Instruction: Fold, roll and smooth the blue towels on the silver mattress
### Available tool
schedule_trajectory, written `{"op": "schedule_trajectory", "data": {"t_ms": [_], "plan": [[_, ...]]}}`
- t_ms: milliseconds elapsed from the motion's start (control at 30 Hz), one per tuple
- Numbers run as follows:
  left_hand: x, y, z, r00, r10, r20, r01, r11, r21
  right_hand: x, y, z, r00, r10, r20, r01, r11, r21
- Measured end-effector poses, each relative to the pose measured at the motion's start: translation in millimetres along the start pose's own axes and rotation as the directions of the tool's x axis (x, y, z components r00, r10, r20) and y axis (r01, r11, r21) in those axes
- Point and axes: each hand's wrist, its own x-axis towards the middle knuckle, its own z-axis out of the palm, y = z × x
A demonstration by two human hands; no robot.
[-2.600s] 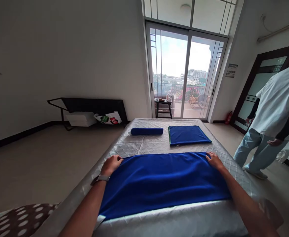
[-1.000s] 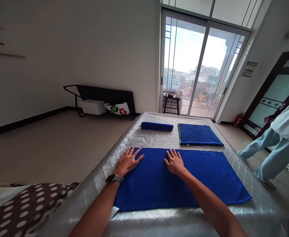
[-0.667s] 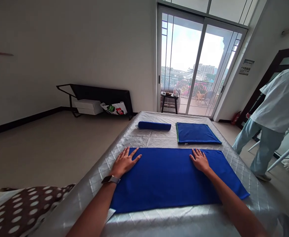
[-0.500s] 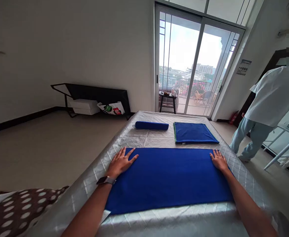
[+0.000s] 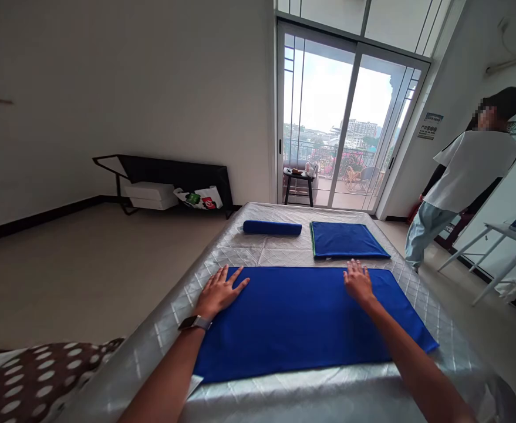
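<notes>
A blue cloth [image 5: 293, 323] lies flat across the near part of a bed-like surface with a silver quilted cover [image 5: 266, 255]. My left hand [image 5: 220, 291] rests on the cloth's far left corner, fingers spread, with a watch on the wrist. Over the far edge, right of the middle, my right hand [image 5: 358, 281] lies with its fingers stretched out, holding nothing. Behind the cloth are a rolled blue cloth [image 5: 272, 228] at left and a folded blue cloth [image 5: 348, 239] with a green edge at right. A white tag shows at the near left corner.
A person [image 5: 460, 170] stands at the right, beside a white table [image 5: 513, 235] with bottles. Brown polka-dot fabric [image 5: 41, 376] lies at the lower left. By the wall stands a black folding frame [image 5: 174, 167] with a white box [image 5: 149, 195]. Sliding glass doors [image 5: 350, 117] are at the back.
My right hand has moved left along the far edge, away from the right corner. My left hand stays at its corner. The person at the right has shifted farther off.
</notes>
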Motion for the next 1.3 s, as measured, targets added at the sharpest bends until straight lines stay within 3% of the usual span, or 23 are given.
{"op": "schedule_trajectory", "data": {"t_ms": [100, 167, 233, 300, 367, 433, 567, 700, 767, 833, 900, 967, 1100, 1200, 1300], "plan": [[0.0, 0.1, 0.2, 1.000, -0.005, -0.011, 0.005, 1.000, -0.011, -6.8, -77.3, 8.1, 0.968, -0.247, 0.044, 0.240, 0.962, 0.132], [-0.5, 0.7, -1.2, 1.000, -0.013, -0.008, 0.013, 1.000, -0.009, -10.9, -114.6, 16.2, 0.933, -0.353, 0.064, 0.335, 0.921, 0.200], [-1.0, 1.4, -2.8, 1.000, -0.019, 0.004, 0.019, 1.000, -0.007, -13.2, -133.3, 22.8, 0.915, -0.391, 0.094, 0.361, 0.901, 0.239], [-1.1, 1.3, -3.4, 1.000, -0.017, 0.012, 0.017, 1.000, -0.008, -13.1, -132.1, 26.4, 0.913, -0.388, 0.128, 0.349, 0.904, 0.249], [-0.7, 0.3, -2.4, 1.000, -0.007, 0.005, 0.007, 1.000, -0.011, -11.2, -112.9, 26.8, 0.920, -0.363, 0.151, 0.323, 0.917, 0.235], [0.2, -1.2, -0.3, 1.000, -0.005, -0.011, 0.005, 1.000, -0.019, -7.9, -78.6, 24.8, 0.939, -0.298, 0.171, 0.264, 0.945, 0.195], [1.3, -2.9, 3.3, 1.000, -0.018, -0.022, 0.017, 0.999, -0.029, 0.2, 17.2, 17.7, 0.981, -0.042, 0.190, 0.031, 0.998, 0.061], [1.0, -1.9, 3.4, 0.999, -0.027, -0.020, 0.026, 0.999, -0.025, 4.2, 103.6, 11.6, 0.970, 0.188, 0.156, -0.188, 0.982, -0.013], [0.6, -1.0, 2.4, 0.999, -0.032, -0.020, 0.032, 0.999, -0.025, 3.4, 126.7, 8.7, 0.958, 0.243, 0.152, -0.242, 0.970, -0.022], [0.3, -0.3, 1.1, 1.000, -0.027, -0.013, 0.027, 0.999, -0.019, 1.3, 132.4, 5.0, 0.949, 0.276, 0.151, -0.275, 0.961, -0.033], [-0.1, 0.3, -0.4, 1.000, -0.020, 0.002, 0.020, 1.000, -0.010, -1.7, 120.8, 0.6, 0.950, 0.291, 0.112, -0.288, 0.957, -0.048], [-0.4, 0.7, -1.5, 1.000, -0.018, 0.012, 0.018, 1.000, -0.005, -6.0, 93.4, -3.2, 0.968, 0.246, 0.054, -0.243, 0.969, -0.048], [-0.7, 1.0, -2.2, 1.000, -0.023, 0.008, 0.023, 1.000, -0.013, -21.4, 7.0, -1.1, 0.997, -0.046, 0.061, 0.042, 0.997, 0.067], [-0.8, 0.9, -1.8, 1.000, -0.027, 0.008, 0.027, 1.000, -0.013, -37.9, -54.3, 10.2, 0.959, -0.261, 0.114, 0.239, 0.955, 0.176], [-0.6, 0.4, -0.7, 1.000, -0.015, -0.004, 0.015, 1.000, -0.016, -51.9, -80.5, 21.6, 0.927, -0.339, 0.158, 0.303, 0.928, 0.216]]}}
